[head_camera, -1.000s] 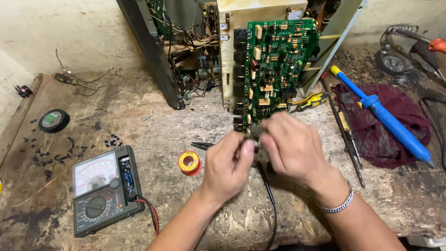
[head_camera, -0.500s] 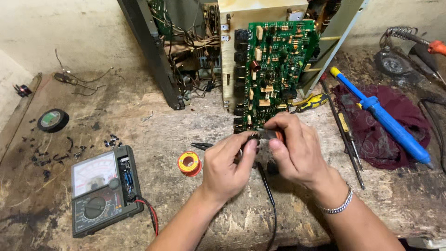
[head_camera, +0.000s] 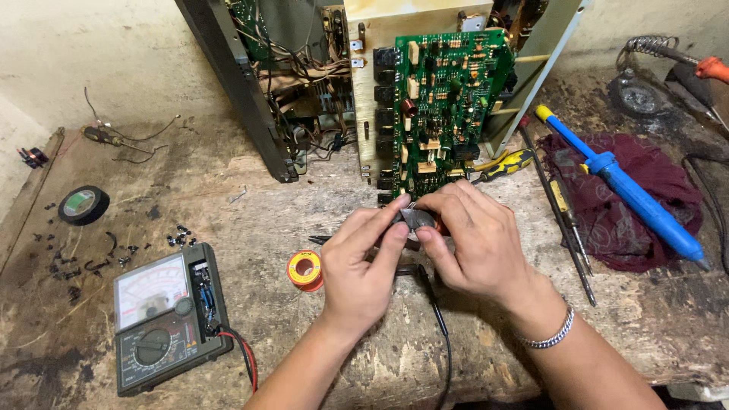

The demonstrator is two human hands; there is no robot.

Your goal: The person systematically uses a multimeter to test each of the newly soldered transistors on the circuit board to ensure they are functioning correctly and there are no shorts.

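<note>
- The left hand (head_camera: 361, 266) and the right hand (head_camera: 474, 243) meet fingertip to fingertip, both pinching a small grey part (head_camera: 417, 219) between them, low over the tabletop (head_camera: 228, 220).
- Just beyond the fingers stands a green circuit board (head_camera: 448, 106), upright.
- Just left of the left hand lies an orange solder spool (head_camera: 305, 270).
- Farther left sits a multimeter (head_camera: 165, 319).
- Right of the right hand lie screwdrivers (head_camera: 566, 212), then a blue soldering iron (head_camera: 634, 197) on a dark red rag (head_camera: 630, 228).
- A black tape roll (head_camera: 83, 205) lies far left.
</note>
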